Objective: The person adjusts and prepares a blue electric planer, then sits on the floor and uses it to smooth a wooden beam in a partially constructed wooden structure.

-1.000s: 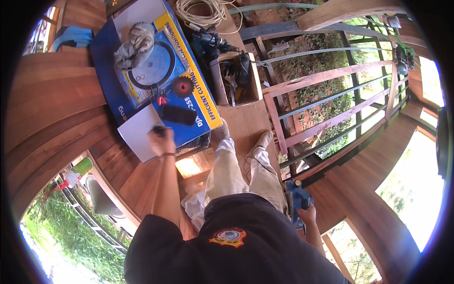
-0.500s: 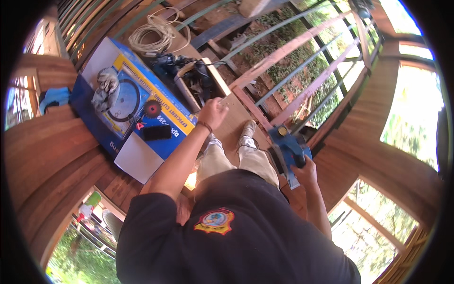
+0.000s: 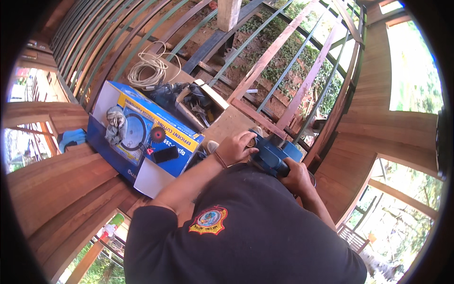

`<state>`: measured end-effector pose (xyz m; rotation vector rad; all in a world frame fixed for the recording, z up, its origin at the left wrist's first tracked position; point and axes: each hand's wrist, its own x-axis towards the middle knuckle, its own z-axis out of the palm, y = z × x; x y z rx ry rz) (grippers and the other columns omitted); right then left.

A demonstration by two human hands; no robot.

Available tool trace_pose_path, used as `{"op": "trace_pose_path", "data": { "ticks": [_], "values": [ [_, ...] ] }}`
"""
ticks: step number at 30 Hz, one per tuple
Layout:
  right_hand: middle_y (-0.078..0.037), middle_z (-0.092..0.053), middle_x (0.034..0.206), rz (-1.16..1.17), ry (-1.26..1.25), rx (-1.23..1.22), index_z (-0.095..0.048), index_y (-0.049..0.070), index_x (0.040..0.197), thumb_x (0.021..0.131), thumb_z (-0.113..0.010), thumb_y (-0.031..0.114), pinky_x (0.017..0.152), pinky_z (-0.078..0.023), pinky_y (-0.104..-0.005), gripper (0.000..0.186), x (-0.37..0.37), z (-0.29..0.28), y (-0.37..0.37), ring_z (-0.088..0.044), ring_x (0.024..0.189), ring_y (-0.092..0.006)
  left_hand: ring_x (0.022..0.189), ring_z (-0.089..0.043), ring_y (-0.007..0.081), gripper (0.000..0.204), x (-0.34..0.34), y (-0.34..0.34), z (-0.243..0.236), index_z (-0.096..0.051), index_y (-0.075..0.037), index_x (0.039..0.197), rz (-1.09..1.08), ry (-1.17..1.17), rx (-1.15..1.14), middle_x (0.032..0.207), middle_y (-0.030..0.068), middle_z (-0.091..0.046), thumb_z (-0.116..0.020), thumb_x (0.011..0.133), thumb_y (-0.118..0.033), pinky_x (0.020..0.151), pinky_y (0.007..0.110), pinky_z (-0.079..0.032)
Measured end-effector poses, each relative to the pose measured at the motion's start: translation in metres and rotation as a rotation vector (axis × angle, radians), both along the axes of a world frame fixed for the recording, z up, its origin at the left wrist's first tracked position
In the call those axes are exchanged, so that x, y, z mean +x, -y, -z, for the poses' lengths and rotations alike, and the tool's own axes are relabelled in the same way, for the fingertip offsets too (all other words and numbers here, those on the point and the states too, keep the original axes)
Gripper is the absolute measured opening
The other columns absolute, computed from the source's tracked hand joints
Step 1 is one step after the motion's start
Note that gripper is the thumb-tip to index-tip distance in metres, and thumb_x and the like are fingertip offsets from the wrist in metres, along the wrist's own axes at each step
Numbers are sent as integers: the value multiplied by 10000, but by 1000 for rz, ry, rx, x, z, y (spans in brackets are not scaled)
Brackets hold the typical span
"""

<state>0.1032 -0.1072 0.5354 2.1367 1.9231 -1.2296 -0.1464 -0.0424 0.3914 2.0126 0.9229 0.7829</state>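
Observation:
A blue electric planer (image 3: 279,156) is held up in front of my torso. My left hand (image 3: 238,147) is closed on its front end at the knob, with the wrist bracelet showing. My right hand (image 3: 297,177) grips the dark rear handle. Just left of them sits a blue and yellow cardboard box (image 3: 187,136) with a crumpled grey cloth (image 3: 115,124), a red circular blade (image 3: 158,134) and a black phone-like item (image 3: 166,154) on top. A wooden box (image 3: 213,102) of dark tools stands behind it.
A coiled cream cable (image 3: 145,71) lies at the back on the board (image 3: 229,120) by my feet. Open floor joists (image 3: 257,71) over soil and plants fill the far side, with an upright post (image 3: 229,14). Blue gloves (image 3: 71,140) lie left. Wooden plank walls (image 3: 354,139) have window openings.
My left hand moved rightward from beside the box onto the planer's front. The planer was brought from my right side to the middle of my body. The view has swung round.

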Motion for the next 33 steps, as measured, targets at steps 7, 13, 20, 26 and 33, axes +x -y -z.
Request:
{"op": "trace_pose_path", "data": {
  "ticks": [7, 13, 20, 26, 33],
  "values": [
    [-259, -737, 932, 42, -94, 31, -719, 31, 1088, 767, -779, 172, 815, -567, -474, 356, 68, -5, -8, -733, 920, -436, 1172, -673, 372, 545, 58, -29, -12, -601, -57, 1408, 234, 37, -25, 1321, 186, -640, -768, 899, -156, 971, 417, -575],
    [-230, -718, 830, 175, -103, 100, -724, 6, 1035, 757, -771, 159, 769, -561, -425, 322, 140, 7, -33, -746, 805, -350, 1075, -693, 377, 558, 150, -68, -9, -584, -36, 1336, 62, -81, 25, 1203, 171, -656, -835, 896, -270, 858, 451, -587],
    [-103, -682, 758, 307, -484, 333, -699, 2, 1033, 818, -755, 86, 662, -525, -334, 238, 186, -5, -104, -663, 702, -145, 881, -668, 148, 519, 183, -138, -103, -583, -30, 1249, -383, 223, 54, 1070, 91, -661, -804, 951, -391, 766, 304, -562],
    [-81, -650, 761, 468, -1033, 407, -648, -16, 934, 850, -670, -11, 594, -499, -324, 87, 153, -37, -178, -610, 605, -168, 1015, -681, 185, 450, 115, -88, -48, -604, -5, 1290, -445, 26, -575, 1101, 107, -685, -766, 916, -198, 906, 345, -556],
    [-126, -623, 741, 427, -1412, 636, -607, -40, 1021, 874, -585, -38, 617, -505, -357, 148, 86, -94, -265, -594, 628, -208, 1199, -691, 285, 501, 180, -115, 33, -686, -55, 1333, 205, 153, -601, 1278, 180, -726, -756, 938, -355, 1009, 420, -520]
  ]
}}
